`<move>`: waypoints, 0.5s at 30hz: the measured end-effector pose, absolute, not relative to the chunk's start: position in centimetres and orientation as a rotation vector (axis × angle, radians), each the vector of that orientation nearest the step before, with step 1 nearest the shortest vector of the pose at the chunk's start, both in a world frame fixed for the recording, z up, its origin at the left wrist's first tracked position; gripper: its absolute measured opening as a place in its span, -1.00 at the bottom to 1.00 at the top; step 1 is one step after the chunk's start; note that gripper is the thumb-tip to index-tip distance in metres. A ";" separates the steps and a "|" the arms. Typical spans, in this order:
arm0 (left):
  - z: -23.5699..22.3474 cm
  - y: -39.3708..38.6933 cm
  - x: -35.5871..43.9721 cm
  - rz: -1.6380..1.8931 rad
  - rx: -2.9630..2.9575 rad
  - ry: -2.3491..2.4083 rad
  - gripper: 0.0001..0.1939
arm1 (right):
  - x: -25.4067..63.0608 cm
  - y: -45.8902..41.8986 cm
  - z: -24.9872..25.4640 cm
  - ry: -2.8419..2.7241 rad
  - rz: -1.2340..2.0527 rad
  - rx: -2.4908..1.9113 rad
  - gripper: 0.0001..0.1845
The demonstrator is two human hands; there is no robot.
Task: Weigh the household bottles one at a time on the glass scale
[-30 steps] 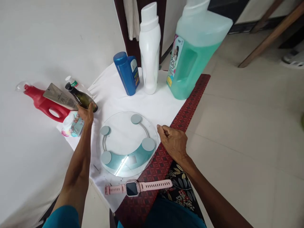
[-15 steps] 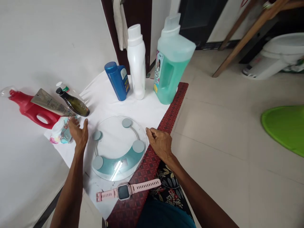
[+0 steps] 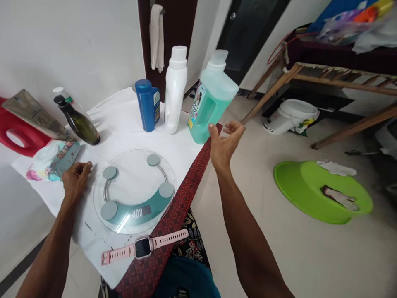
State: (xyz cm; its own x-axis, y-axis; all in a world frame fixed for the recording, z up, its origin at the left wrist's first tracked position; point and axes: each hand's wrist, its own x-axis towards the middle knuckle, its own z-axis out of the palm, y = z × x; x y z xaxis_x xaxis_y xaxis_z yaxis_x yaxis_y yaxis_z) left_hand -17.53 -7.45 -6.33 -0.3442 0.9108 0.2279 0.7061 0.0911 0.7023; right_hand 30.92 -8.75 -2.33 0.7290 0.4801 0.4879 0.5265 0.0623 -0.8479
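A round glass bathroom scale (image 3: 124, 213) lies on the white cloth between my hands, its display lit with digits. My left hand (image 3: 76, 180) rests on the cloth left of it, fingers drawn together and nothing visible in them, beside a pack of wipes (image 3: 66, 159). Raised off the table's right edge is my right hand (image 3: 226, 142), empty, thumb and fingers apart. It is nearest a large bottle of green liquid (image 3: 206, 111). Close to the scale's near side, a pink-strapped smartwatch (image 3: 143, 247) lies across the cloth and the red patterned cover.
A white bottle (image 3: 175, 91) and a blue bottle (image 3: 145, 107) stand at the back. To the left lean a dark green bottle (image 3: 80, 124), a grey tube (image 3: 34, 114) and a red jug (image 3: 27, 142). On the floor are a green tub (image 3: 297, 186) and a white bucket (image 3: 288, 116).
My right hand has opened from a fist and moved away from the scale, towards the green bottle. My left hand has lowered and its fingers have closed. The scale's display now shows digits.
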 end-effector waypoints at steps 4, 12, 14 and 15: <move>-6.3 -7.5 -17.0 1.036 1.609 2.155 -0.64 | 33.0 -3.5 0.6 -0.768 0.104 -1.591 -0.63; -9.1 -7.3 -17.7 1.006 1.494 2.187 -0.79 | 30.6 -2.0 2.8 -0.782 0.224 -1.491 -0.66; -9.4 -7.4 -17.7 1.017 1.506 2.158 -0.84 | 29.9 -3.5 2.6 -0.715 0.165 -1.449 -0.61; -9.5 -7.5 -17.6 1.024 1.509 2.146 -0.86 | 29.6 -4.6 2.5 -0.690 0.120 -1.405 -0.53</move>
State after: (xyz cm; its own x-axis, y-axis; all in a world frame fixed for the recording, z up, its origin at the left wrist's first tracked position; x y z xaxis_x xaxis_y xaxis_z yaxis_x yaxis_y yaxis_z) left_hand -17.64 -7.47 -9.49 -0.3883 0.9115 0.1357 0.6789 0.1834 0.7109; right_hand 29.58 -4.62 2.47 0.8013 0.4694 0.3709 0.3164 0.1937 -0.9286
